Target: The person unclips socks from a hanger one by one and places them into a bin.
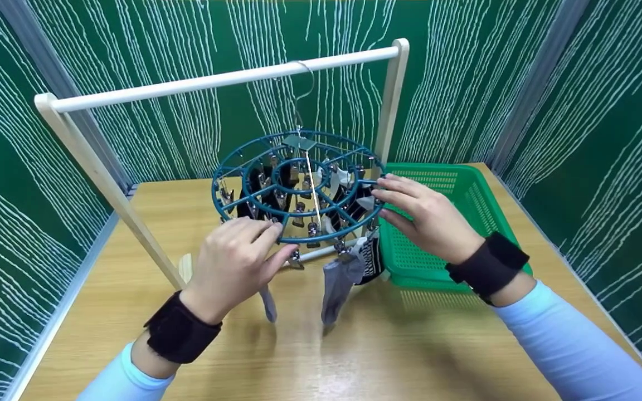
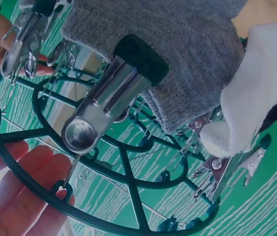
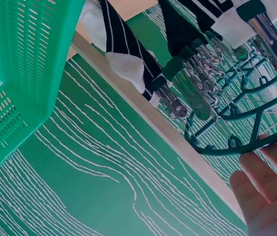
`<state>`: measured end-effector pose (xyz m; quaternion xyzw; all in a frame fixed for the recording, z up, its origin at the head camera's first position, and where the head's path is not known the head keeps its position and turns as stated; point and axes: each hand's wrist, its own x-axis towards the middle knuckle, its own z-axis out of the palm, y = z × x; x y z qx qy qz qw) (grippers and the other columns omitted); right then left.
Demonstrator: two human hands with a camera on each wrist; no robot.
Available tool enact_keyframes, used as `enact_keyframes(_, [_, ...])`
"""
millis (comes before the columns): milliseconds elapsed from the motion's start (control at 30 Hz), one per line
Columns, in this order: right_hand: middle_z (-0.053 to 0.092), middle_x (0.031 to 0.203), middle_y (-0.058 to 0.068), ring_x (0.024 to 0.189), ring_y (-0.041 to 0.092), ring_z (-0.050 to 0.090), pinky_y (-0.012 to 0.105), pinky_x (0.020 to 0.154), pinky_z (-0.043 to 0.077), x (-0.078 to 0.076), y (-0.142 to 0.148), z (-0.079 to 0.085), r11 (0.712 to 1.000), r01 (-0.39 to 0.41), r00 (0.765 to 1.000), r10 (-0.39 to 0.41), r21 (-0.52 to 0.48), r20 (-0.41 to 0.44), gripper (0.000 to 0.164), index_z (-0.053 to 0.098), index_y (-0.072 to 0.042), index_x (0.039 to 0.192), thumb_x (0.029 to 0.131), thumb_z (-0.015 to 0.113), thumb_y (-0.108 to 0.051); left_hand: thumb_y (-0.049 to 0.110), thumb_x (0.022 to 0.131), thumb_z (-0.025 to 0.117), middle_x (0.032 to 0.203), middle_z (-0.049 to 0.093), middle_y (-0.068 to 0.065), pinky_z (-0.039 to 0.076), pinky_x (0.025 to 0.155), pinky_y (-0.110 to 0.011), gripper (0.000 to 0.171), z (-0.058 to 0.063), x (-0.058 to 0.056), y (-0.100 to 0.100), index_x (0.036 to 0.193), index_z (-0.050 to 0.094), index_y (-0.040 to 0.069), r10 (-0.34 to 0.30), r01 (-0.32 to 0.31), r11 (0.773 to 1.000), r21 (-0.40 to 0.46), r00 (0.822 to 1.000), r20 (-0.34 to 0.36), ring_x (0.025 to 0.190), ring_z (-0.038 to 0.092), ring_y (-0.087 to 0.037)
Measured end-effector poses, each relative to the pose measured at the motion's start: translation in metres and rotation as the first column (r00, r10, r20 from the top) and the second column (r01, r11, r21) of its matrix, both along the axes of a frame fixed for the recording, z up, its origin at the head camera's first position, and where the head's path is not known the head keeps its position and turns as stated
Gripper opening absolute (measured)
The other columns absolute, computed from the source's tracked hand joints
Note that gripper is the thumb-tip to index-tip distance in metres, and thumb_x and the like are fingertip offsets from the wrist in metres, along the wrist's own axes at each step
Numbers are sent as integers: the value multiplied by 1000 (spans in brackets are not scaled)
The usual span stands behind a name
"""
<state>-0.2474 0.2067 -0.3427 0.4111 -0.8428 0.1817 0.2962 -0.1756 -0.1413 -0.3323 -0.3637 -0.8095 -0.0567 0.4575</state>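
A round dark-green clip hanger [image 1: 236, 208] with metal clips hangs by its hook from a white rail. My left hand [image 1: 237, 262] holds its near-left rim, fingers bent over it and thumb stretched to the right. At the right rim, the extended fingers of my right hand [image 1: 424, 214] touch the ring. Grey socks [image 1: 339, 287] dangle from the near side, and a grey sock [image 2: 177, 54] is gripped by a clip [image 2: 96, 108] close to the left wrist camera. Black-and-white socks [image 3: 128, 54] hang at the right; dark socks [image 1: 273, 203] hang further back.
The white rail [image 1: 187, 85] rests on a wooden stand [image 1: 106, 184] on the wooden table [image 1: 131, 334]. Behind my right hand is a green perforated basket [image 1: 491, 209]. Green walls [image 1: 343, 33] with white lines enclose the table.
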Motion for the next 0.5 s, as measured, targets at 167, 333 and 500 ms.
enact_keyframes(167, [74, 136, 23, 135, 43, 66, 59, 110, 56, 1, -3, 1, 1000, -15, 999, 15, -13, -41, 38, 74, 2, 133, 96, 81, -4, 30, 89, 91, 93, 82, -13, 68, 82, -42, 31, -2, 0, -6, 99, 83, 1, 29, -29, 999, 13, 1000, -1, 86, 79, -30])
enact_keyframes(333, [76, 131, 23, 131, 42, 69, 56, 108, 58, 2, -6, 5, 999, -41, 996, 39, -23, -82, 36, 76, 2, 129, 94, 84, -6, 29, 92, 87, 97, 82, -16, 68, 87, -45, 32, -3, 0, -11, 102, 82, -1, 49, -49, 999, 21, 998, 33, 93, 80, -33])
enact_keyframes(500, [74, 135, 25, 131, 42, 68, 57, 109, 57, 3, -9, 10, 999, -39, 997, 38, -23, -74, 41, 75, 2, 131, 94, 85, -11, 27, 96, 83, 100, 81, -19, 67, 90, -47, 32, -3, -1, -19, 105, 81, -3, 55, -58, 998, 34, 995, 81, 99, 80, -36])
